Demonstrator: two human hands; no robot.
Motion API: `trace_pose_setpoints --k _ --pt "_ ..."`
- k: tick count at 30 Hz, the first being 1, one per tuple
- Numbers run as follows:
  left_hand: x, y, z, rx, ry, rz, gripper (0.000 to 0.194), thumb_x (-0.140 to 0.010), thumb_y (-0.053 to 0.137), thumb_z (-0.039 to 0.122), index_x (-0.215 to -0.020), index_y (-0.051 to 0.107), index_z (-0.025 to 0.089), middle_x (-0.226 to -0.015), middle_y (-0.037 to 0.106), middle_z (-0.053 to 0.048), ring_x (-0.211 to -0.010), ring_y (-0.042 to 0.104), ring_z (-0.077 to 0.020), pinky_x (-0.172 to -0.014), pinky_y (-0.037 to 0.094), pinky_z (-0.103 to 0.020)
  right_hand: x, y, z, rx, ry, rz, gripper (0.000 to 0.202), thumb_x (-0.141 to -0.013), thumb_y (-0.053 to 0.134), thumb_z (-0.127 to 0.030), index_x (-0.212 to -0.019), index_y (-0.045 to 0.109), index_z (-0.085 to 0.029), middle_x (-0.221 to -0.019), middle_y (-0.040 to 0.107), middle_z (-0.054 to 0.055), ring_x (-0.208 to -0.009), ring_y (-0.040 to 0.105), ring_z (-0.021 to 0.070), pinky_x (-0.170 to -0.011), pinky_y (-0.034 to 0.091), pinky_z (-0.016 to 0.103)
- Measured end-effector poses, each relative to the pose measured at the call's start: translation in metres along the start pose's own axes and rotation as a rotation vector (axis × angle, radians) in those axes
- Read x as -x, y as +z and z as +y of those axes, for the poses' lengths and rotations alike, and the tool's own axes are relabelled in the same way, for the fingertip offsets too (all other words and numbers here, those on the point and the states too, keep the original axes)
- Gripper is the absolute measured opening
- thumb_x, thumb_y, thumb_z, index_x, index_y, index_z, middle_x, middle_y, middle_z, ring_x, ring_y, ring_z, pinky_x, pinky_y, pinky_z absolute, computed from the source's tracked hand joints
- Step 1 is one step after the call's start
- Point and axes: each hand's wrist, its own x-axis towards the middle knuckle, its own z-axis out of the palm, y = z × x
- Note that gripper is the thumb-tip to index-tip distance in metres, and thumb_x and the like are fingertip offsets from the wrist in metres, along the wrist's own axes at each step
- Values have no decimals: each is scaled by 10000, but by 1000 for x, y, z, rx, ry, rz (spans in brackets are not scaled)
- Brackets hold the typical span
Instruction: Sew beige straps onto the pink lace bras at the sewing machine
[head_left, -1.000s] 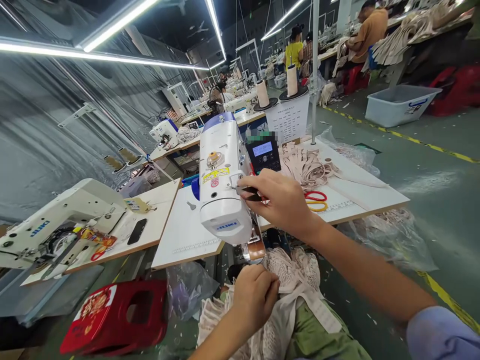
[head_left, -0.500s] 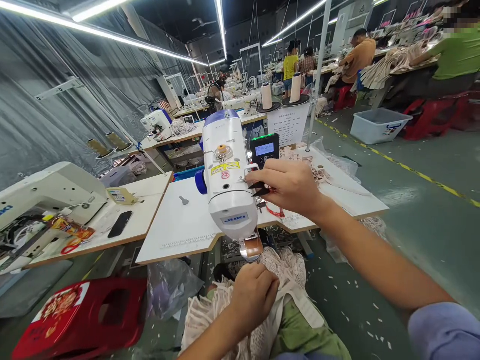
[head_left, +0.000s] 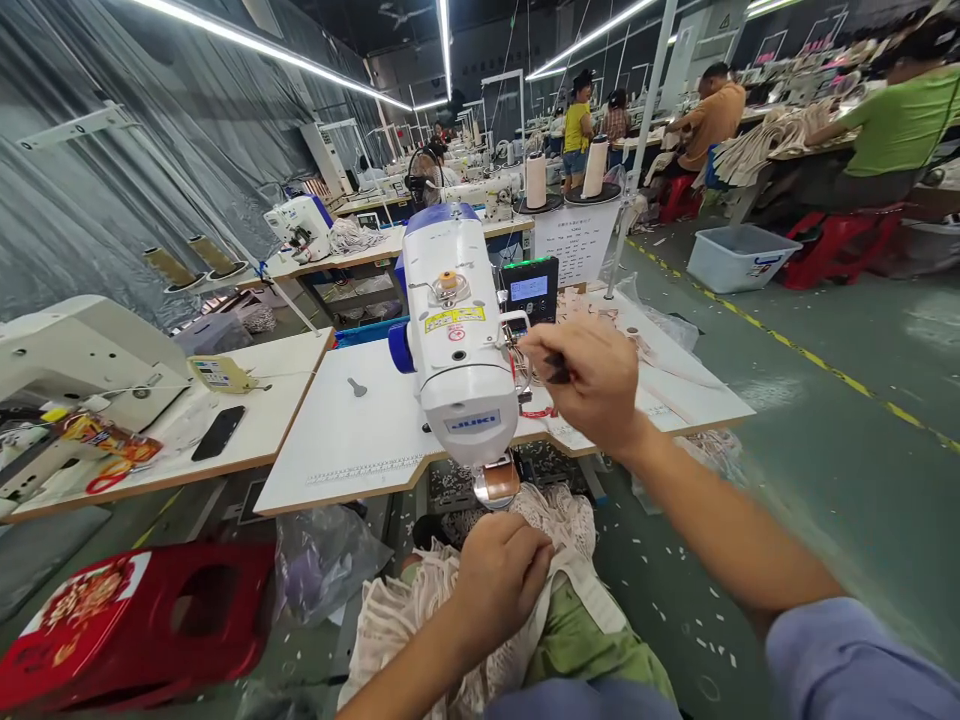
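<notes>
Bench (head_left: pixel 337 420) front edge runs beyond left hand (head_left: pixel 501 570), stepped inward near the machine head; top extends both sides of sewing machine (head_left: pixel 459 335). Gap between the hands, right hand (head_left: pixel 589 375) higher and farther out. Floor (head_left: pixel 690 560) with pale scraps spreads right of right forearm. Machine sits just left of right hand, white wire guard (head_left: pixel 517 318) near its fingertips; control panel (head_left: pixel 529 290) behind that hand.

Pale fabric (head_left: pixel 420 620) bunched on lap, around and under left hand, strips trailing left, flat band (head_left: pixel 592 595) to its right. Dark tool (head_left: pixel 557 367) at right hand's fingers, mostly hidden by them. Red-handled piece (head_left: pixel 538 412) on bench, below and left of right hand.

Left hand: fingers curled, pressed together, over fabric; can't tell if any is pinched. Right hand: fingers bent closed around dark tool, raised above bench; tool's tip not readable.
</notes>
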Motion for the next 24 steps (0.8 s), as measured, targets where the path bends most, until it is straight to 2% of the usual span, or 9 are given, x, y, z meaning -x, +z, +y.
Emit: trace_pose_setpoints --k 2,4,6,9,12,15,17,20,24 --pt "3 -3 0 57 -30 20 202 -962 464 195 -827 614 183 -690 625 -21 -631 552 -152 -584 391 -280 25 0 -11 -189 263 -17 231 -967 477 -279 -767 564 -201 -674 521 -5 -617 449 129 -602 351 276" --pt "6 -7 -3 147 -87 33 183 -951 491 200 -830 626 181 -676 611 -15 -625 551 -144 -577 395 -262 57 -1 -23 -414 515 -140 305 -986 451 -384 -745 506 -207 -671 491 -11 -602 439 126 -587 362 268" --pt "7 -12 -7 260 -213 55 192 -957 489 224 -837 633 182 -673 599 -11 -609 543 -132 -562 401 -242 92 -2 -32 -548 607 -318 348 -974 458 -449 -729 507 -206 -679 501 -3 -617 455 133 -584 368 266" --pt "1 -20 -9 463 -417 93 233 -980 474 339 -1004 641 179 -822 659 -50 -669 575 -137 -595 457 -238 138 -2 -44 -598 543 -619 311 -954 472 -391 -730 572 -199 -684 549 13 -638 489 140 -610 372 267" --pt "-11 -26 -2 679 -476 77 459 -953 511 495 -1272 552 168 -1072 683 -126 -744 597 -152 -640 503 -259 166 -7 -51 -637 484 -957 169 -877 508 -248 -788 643 -199 -715 607 18 -648 522 143 -615 376 255" --pt "-19 -29 9 809 -494 -20 435 -983 458 490 -1214 598 149 -781 698 -58 -543 528 -109 -516 448 -212 175 -20 -46 -701 425 -1257 136 -803 545 -176 -796 674 -217 -705 605 -6 -652 518 143 -602 362 248" --pt "-18 -29 14 707 -433 -42 372 -1012 417 426 -1050 677 162 -617 653 -13 -492 534 -103 -512 442 -199 171 -33 -32 -704 414 -1345 135 -775 557 -150 -758 672 -219 -650 556 -26 -609 476 130 -571 335 248" --pt "-9 -23 13 440 -256 13 332 -1021 412 346 -1024 706 194 -814 759 -56 -706 697 -141 -663 519 -211 151 -52 -3 -550 549 -1129 146 -755 547 -135 -770 676 -201 -659 546 -23 -584 454 120 -545 325 242" --pt "3 -9 7 323 -156 6 297 -1025 401 281 -1129 669 206 -953 786 -49 -797 743 -138 -702 551 -202 96 -56 18 -206 670 -358 119 -869 564 -284 -833 637 -197 -595 464 -43 -537 433 123 -517 344 241"
